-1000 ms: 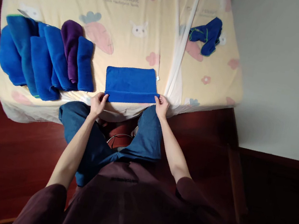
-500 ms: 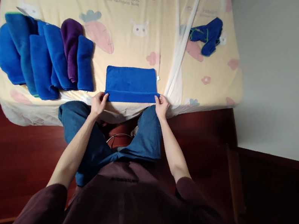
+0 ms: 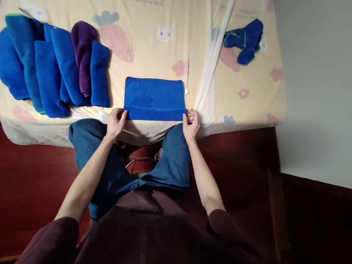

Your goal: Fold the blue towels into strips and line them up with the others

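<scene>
A blue cloth towel (image 3: 155, 92) lies flat near the front edge of the bed, with a narrow strip folded over along its near side. At the strip's left end, my left hand (image 3: 116, 122) pinches the corner between thumb and fingers. My right hand (image 3: 191, 125) is at the opposite end, thumb and forefinger on the corner and the other fingers loosely curled. A small white tag (image 3: 186, 91) sticks out from the towel's right side.
Left on the bed is an overlapping row of folded blue towels (image 3: 48, 74) with a purple one (image 3: 82, 55) among them. A crumpled dark blue cloth with green edging (image 3: 245, 42) lies at the back right. A grey wall (image 3: 332, 86) borders the bed's right side.
The fingers of my right hand have loosened and shifted slightly at the corner. My left hand stays in place, and the folded strip looks much the same.
</scene>
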`<state>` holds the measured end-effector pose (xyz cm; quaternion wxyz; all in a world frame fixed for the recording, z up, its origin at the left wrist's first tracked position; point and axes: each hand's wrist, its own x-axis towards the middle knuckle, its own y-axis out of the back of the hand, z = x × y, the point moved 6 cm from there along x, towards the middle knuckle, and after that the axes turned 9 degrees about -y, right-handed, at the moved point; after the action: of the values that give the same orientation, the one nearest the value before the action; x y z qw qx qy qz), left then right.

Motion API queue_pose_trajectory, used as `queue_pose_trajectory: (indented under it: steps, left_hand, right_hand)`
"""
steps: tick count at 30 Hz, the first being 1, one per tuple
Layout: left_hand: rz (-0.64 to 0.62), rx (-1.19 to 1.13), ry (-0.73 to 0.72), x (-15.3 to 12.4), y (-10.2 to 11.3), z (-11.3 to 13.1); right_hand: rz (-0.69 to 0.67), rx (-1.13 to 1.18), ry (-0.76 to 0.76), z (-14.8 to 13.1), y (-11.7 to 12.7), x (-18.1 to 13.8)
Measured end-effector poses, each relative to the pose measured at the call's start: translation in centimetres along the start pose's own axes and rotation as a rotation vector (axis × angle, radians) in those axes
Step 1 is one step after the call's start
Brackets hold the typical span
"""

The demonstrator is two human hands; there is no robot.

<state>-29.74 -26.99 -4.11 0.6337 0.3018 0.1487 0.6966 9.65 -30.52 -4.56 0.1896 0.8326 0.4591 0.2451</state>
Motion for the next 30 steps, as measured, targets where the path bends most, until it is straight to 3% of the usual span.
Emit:
queue_pose_trajectory:
  steps: [5,10,13,19,30]
  left_hand:
    - [0.018,0.117,-0.145,-0.8,1.0,1.6]
    - [-0.32,0.156,-0.431,-2.4,-1.2,5.4]
    - [-0.448,0.182,-0.541,-3.1,-3.0,6.7]
    - [-0.456,0.322,-0.487,-2.3,-4.1,5.6]
    - [-0.489,0.343,-0.485,0.0,-3.5,4.3]
  right_hand:
    - [-0.027,-0.077,0.088,-1.7,1.3,-1.3]
    - [-0.249,-0.155,0.181,-2.8,0.6,-2.6]
    - [-0.349,-0.234,0.26,-3.5,-0.2,-2.9]
    - [-0.518,-0.35,0.291,-3.8,-2.0,-2.3]
    - [-0.502,-0.377,0.337,-3.4,-2.5,-0.5]
